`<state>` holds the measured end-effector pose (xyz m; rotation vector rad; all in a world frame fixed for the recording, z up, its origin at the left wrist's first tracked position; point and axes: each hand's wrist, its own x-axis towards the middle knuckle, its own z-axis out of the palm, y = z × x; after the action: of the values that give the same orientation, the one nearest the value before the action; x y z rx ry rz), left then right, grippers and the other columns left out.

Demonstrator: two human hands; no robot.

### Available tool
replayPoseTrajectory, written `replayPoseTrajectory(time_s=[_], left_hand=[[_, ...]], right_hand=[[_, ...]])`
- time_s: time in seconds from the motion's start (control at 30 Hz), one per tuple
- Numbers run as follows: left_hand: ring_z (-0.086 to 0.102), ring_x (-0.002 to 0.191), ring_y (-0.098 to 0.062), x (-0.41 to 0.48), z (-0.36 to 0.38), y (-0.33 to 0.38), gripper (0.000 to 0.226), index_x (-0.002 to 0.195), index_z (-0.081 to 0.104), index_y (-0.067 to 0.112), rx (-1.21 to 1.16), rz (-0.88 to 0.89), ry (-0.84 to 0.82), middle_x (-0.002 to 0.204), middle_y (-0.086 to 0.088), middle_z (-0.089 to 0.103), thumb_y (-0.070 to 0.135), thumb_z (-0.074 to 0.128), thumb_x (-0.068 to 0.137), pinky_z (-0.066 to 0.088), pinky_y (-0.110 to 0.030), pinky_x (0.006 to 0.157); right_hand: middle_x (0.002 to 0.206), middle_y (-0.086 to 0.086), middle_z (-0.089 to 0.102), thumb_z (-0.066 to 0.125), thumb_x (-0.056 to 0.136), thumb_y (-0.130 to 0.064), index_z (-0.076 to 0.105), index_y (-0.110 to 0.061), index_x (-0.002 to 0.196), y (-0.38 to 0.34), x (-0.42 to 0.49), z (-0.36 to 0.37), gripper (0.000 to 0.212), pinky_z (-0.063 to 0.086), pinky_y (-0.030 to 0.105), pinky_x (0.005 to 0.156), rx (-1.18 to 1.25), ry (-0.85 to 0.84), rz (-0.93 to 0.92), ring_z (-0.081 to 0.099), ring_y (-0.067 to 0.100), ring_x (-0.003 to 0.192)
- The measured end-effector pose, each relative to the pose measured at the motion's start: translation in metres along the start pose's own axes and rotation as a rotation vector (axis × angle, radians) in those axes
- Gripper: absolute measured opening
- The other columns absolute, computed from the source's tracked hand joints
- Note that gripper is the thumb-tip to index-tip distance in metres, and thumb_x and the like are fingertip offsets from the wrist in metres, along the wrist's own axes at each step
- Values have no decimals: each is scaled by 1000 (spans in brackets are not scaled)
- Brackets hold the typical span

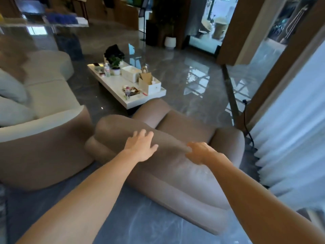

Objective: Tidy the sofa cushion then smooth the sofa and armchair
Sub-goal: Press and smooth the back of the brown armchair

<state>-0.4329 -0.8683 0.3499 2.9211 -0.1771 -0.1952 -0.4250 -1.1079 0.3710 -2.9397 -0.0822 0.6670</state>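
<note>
A brown armchair (175, 182) stands in front of me, seen from behind its backrest. My left hand (140, 147) lies flat on the top of the backrest, fingers spread. My right hand (198, 152) rests on the same top edge a little to the right, fingers curled downward and blurred. To the left is the sofa (49, 95), with a cream seat and a brown outer shell. Pale grey cushions (12, 99) lean against its back at the far left.
A low white coffee table (114, 88) beyond the armchair carries boxes, a potted plant and small items. White pleated curtains (290, 138) hang at the right. The floor (149, 226) is glossy dark marble. A black cable runs down beside the curtain.
</note>
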Motion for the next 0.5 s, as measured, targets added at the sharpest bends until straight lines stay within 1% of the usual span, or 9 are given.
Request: replayPoseTrajectory(time_s=[0.1,0.17,0.2,0.23,0.3,0.33,0.37,0.4,0.5], left_hand=[[24,139,-36,25,18,36,77,147,29,32,187,197,-123,157,-7,26,74,40,84,27,-56,109],[19,143,-34,43,27,46,83,150,25,34,270,281,-216,160,-7,23,79,36,81,17,-56,114],[18,144,-33,53,32,49,85,151,23,35,277,299,-224,160,-7,24,79,33,80,15,-56,116],[18,145,-33,60,39,52,85,152,22,35,280,319,-223,161,-7,24,79,30,80,13,-55,116],[18,146,-33,63,53,53,85,152,20,33,305,406,-167,160,-9,25,77,21,80,12,-54,117],[21,145,-34,81,71,61,84,152,23,31,295,453,-198,159,-10,28,76,18,81,13,-54,117],[25,143,-35,88,86,66,83,151,28,30,275,456,-204,157,-10,33,75,19,82,15,-54,117],[30,140,-36,74,87,62,81,149,33,28,289,459,-140,154,-10,38,74,22,82,18,-54,116],[40,133,-40,66,92,58,77,143,45,23,262,420,-53,146,-14,48,70,33,83,25,-58,112]], right_hand=[[151,11,40,41,87,-67,31,-46,145,28,13,35,63,38,52,110,130,-46,76,39,43,135],[163,5,16,29,85,-75,14,-57,146,23,24,60,66,22,65,113,215,-76,128,16,46,144],[165,-1,7,23,83,-78,9,-61,144,20,30,71,65,13,71,112,232,-49,146,6,45,147],[165,-4,4,18,82,-79,7,-63,143,20,32,80,64,7,75,109,246,10,156,0,43,148],[164,-3,14,11,82,-78,14,-59,143,23,29,97,64,4,76,108,249,187,129,4,40,148],[161,-3,22,12,84,-76,19,-55,143,38,43,105,63,7,75,109,238,218,155,10,39,146],[159,-2,29,14,86,-74,25,-53,142,48,47,113,61,11,73,110,248,240,182,17,38,144],[156,-2,35,18,88,-72,30,-51,141,44,35,119,58,14,71,110,227,305,152,22,38,142],[150,1,46,28,90,-67,41,-48,137,42,36,124,52,23,66,110,226,382,71,33,39,136]])
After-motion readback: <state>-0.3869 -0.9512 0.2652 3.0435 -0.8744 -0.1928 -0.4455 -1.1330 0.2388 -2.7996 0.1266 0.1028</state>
